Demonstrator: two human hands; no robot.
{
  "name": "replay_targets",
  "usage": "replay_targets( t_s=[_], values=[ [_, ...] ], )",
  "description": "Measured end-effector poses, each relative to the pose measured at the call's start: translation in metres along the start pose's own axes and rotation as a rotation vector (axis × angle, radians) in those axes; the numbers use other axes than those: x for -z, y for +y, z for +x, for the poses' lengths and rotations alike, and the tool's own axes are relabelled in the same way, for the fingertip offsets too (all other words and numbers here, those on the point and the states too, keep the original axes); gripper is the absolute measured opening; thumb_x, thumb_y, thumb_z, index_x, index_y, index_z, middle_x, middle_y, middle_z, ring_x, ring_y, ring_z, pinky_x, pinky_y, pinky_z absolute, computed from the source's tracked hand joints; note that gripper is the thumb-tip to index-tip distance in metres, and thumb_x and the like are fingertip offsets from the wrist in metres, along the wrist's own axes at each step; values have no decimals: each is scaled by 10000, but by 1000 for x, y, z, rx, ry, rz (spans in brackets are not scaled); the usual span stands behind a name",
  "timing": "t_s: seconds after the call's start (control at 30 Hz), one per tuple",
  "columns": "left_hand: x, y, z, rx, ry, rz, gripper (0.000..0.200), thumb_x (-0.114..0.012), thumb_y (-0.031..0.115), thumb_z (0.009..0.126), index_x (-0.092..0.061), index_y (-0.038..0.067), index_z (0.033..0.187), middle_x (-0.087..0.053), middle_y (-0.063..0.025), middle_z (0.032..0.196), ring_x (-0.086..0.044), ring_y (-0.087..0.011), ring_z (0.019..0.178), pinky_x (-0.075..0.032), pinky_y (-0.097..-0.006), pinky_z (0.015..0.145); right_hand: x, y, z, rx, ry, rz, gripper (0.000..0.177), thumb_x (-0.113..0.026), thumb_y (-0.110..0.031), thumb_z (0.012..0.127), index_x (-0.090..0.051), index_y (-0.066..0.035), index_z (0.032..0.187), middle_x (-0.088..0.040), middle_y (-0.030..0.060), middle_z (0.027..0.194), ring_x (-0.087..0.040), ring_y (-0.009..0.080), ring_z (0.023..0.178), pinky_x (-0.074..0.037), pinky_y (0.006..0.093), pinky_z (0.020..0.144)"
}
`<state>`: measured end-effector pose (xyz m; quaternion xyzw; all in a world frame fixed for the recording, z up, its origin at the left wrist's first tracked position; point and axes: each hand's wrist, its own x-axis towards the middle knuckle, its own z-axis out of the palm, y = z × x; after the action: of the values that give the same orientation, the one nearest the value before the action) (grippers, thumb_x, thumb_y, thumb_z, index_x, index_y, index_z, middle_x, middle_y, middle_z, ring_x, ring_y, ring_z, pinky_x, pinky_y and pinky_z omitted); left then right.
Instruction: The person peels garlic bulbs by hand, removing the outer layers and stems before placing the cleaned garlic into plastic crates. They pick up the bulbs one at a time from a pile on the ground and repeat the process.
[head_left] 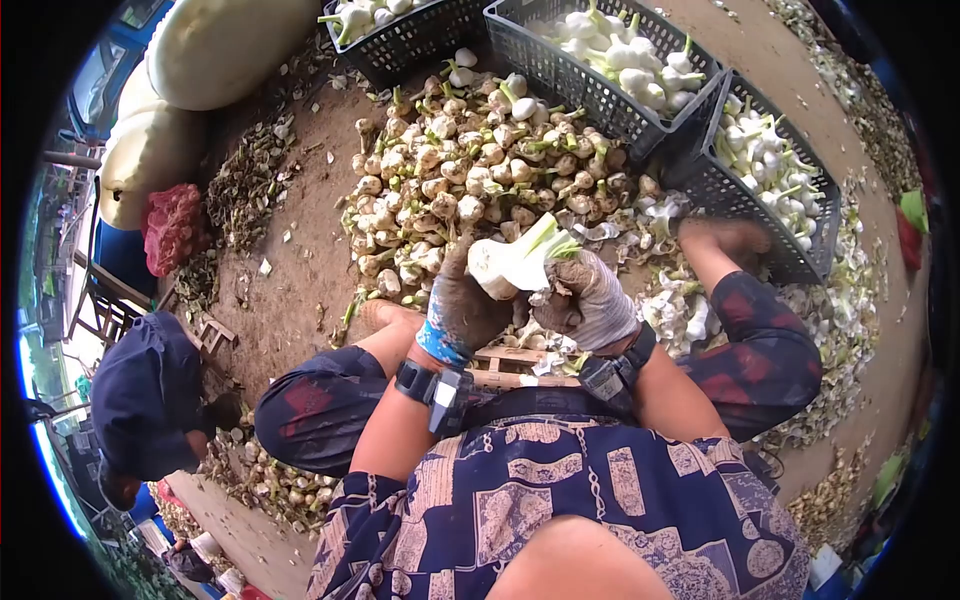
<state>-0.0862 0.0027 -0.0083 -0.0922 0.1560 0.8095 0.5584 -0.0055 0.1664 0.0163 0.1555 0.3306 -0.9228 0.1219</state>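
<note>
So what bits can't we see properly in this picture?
In the head view:
The garlic bulb's far side: turned away from us.
What the right hand covers: the hand itself hides it.
The garlic pile's bottom: upper bulbs cover it.
The top-left crate's far end: cut off by the picture's edge.
Left background: blurred.

One camera sits on top, worn on the head. It looks forward and down. The view is very wide and round, with black at the edges. The shirt [540, 470] is very close, at the bottom. The left hand [465, 305] and right hand [592, 300] are near, in the middle. The heap [470, 165] is past them, and the crates [577, 88] are farther, up top.
</note>
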Motion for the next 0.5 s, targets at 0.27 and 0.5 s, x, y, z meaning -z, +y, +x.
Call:
replay_targets(
  t_s=[0.27, 0.5],
  values=[
    [6, -25, 23, -252, 118, 196, 635, -596, 392, 858, -369, 60, 1350, -500, -100, 1284, -508, -241, 1151, -436, -395, 944, -4, -13, -13, 27, 37, -167, 325, -629, -296, 839, -605, -5, 983, -553, -8, 626, -455, 35, 480, -344, 188, 426],
    [10, -13, 27, -159, 212, 291, 508, -544, 433, 884, -540, 12, 1168, -613, -114, 1066, -605, -215, 941, -496, -370, 846, -6, -1, 8, 274, -217, -1114, 213, -622, -224, 816, -627, -15, 859, -651, 150, 819, -633, 293, 766, -491, 383, 699]
  ],
)
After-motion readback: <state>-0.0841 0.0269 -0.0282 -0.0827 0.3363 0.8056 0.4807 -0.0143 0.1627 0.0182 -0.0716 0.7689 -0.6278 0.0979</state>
